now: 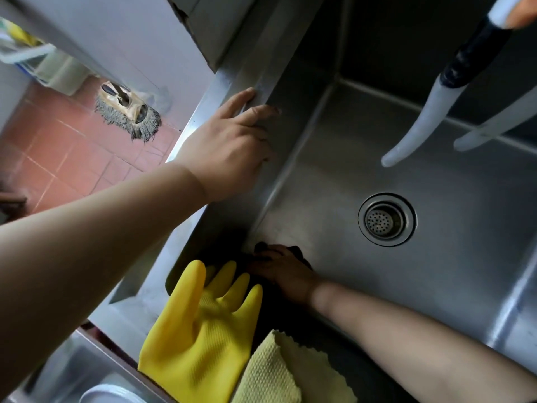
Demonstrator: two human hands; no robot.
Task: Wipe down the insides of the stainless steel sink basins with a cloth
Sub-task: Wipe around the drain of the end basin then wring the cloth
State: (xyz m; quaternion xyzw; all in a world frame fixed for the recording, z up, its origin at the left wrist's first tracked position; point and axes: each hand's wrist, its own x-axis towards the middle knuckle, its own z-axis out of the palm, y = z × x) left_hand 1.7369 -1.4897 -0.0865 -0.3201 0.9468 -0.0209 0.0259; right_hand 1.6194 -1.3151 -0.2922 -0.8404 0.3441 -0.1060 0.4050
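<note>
Stainless steel sink basin (436,257) fills most of the head view: a deep, brushed-metal tub with dull grey walls, soft streaky reflections and a darker back wall. Its round drain strainer (386,219), ringed and perforated, sits in the basin floor; everything below is placed relative to it.

Down and to the left of the drain, in the near-left corner of the basin floor, the right hand (286,274) lies palm down on a dark cloth (299,253), fingers spread flat and pressing it against the metal where floor and wall meet. The cloth is nearly black and mostly hidden under the hand and in shadow.

Up and to the left of the drain, the left hand (232,146) rests on the basin's left rim (250,80), fingers loosely bent over the edge, holding nothing else.

Below the drain, at the near rim, a yellow rubber glove (197,330) lies draped with its fingers pointing into the basin, and just beside it a pale yellow waffle-textured cloth (279,373).

Above and to the right of the drain, a pale hose (418,123) with a dark collar hangs into the basin.

Far left of the drain, beyond the rim, a grey mop head (128,114) lies on the red tiled floor (58,158).
</note>
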